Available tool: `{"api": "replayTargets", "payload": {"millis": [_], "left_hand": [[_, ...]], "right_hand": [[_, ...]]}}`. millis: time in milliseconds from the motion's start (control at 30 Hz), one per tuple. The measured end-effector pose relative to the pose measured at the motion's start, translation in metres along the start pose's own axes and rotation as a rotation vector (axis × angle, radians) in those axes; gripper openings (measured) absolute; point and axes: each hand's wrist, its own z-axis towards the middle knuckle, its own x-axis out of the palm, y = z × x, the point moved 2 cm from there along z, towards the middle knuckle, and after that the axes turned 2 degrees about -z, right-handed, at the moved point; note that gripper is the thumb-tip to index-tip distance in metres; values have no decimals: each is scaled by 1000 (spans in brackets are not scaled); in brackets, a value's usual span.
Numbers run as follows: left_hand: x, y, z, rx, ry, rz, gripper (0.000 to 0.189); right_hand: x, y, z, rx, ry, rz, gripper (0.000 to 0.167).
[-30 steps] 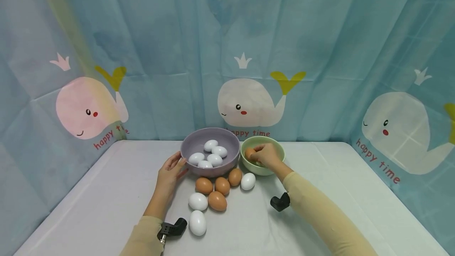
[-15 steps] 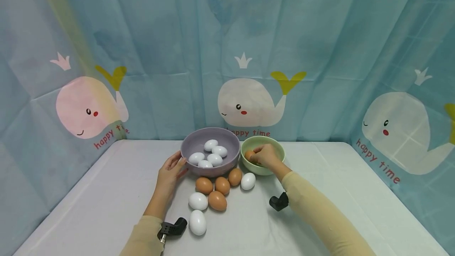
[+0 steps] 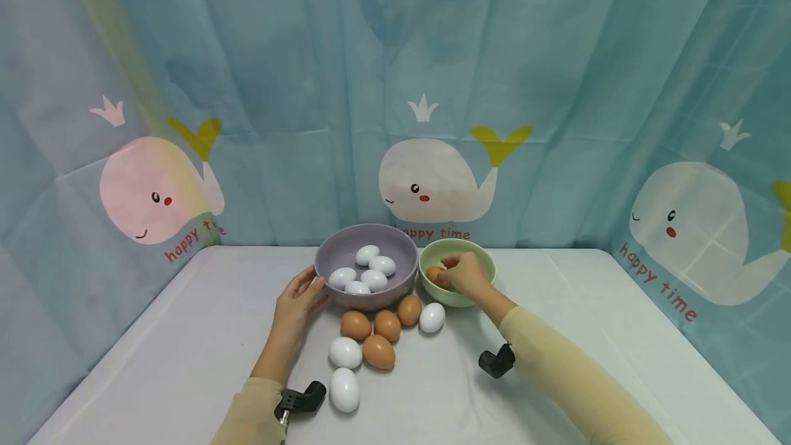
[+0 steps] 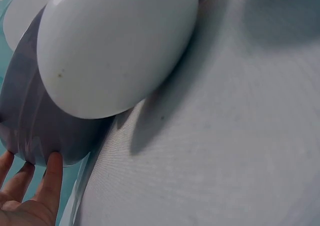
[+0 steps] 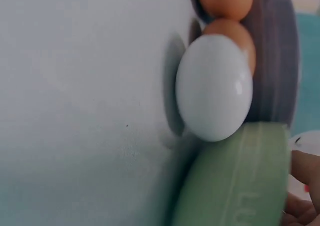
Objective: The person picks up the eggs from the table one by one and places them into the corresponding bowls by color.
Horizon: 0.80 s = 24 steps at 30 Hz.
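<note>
Touching one bowl [image 3: 371,301] of five white eggs [image 3: 374,281], left hand [image 3: 296,301] splays; right hand [image 3: 466,273] — grip unclear

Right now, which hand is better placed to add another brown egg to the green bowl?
Probably the right hand: it is at the green bowl, while the left hand touches the purple bowl.

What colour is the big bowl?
The big bowl is greyish purple; the head view shows it best.

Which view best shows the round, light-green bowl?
Head: shows most of the bowl, rim and interior, though the bare right hand hides part. Right wrist: outer wall, cut off by the frame. Left wrist: none.
</note>
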Motion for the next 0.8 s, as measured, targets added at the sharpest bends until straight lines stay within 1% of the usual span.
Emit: {"api": "replayTargets", "payload": {"millis": [67,133,233,367,467,600,800], "left_hand": [[0,0,0,4,0,0,59],[1,-1,0,7,0,2,59],[1,-2,0,8,2,0,60],[1,-2,0,5,2,-8,59],[1,-2,0,2,-1,-13,58],[1,-2,0,-4,-6,-8,57],[1,-1,-1,-3,-10,-5,57]], "right_hand": [[-4,2,-8,-42,-10,36,38],[-9,5,-18,-61,-15,90,39],[-16,6,-33,-98,-15,134,40],[-21,6,-53,-99,7,195,44],[-22,6,-67,-70,23,225,41],[-23,3,-82,-54,38,225,37],[-19,-2,-97,-47,79,225,44]]}}
